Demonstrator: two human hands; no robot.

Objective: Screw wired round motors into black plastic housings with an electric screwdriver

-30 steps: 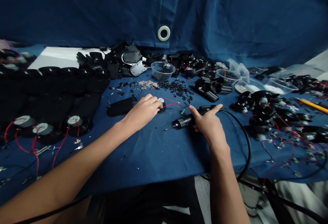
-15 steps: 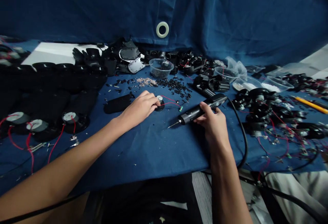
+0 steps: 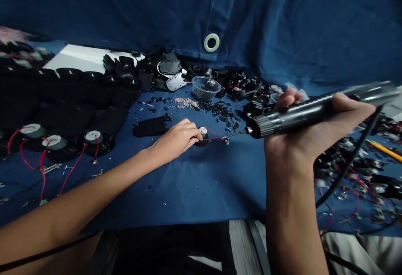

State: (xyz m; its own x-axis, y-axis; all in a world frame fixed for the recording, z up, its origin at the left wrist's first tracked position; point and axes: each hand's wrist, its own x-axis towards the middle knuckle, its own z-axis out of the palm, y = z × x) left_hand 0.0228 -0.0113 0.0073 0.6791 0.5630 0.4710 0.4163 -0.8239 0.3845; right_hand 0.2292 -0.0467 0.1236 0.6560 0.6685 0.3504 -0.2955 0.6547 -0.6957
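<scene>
My left hand (image 3: pixel 181 137) is closed on a small round motor (image 3: pixel 203 131) in a black housing, its fingertips at the side of it on the blue cloth. Red wires lead from the motor to a tiny green circuit board (image 3: pixel 226 141). My right hand (image 3: pixel 301 128) is wrapped round a black electric screwdriver (image 3: pixel 298 115), raised and nearly level. The bit points left, with its tip in line with the small board; whether they touch I cannot tell. A flat black casing (image 3: pixel 151 126) lies just left of my left hand.
Loose black screws (image 3: pixel 221 113) and copper-coloured screws (image 3: pixel 186 103) lie beyond my hands, near a clear plastic tub (image 3: pixel 206 88). Black housings with motors (image 3: pixel 54 142) line the left side. Wired parts (image 3: pixel 354 178) pile up at right, beside a yellow pencil-like stick (image 3: pixel 385 151).
My right hand has lifted the screwdriver up and to the right and turned it more level, its bit now by the small board. My left hand still holds the motor. The view has shifted slightly.
</scene>
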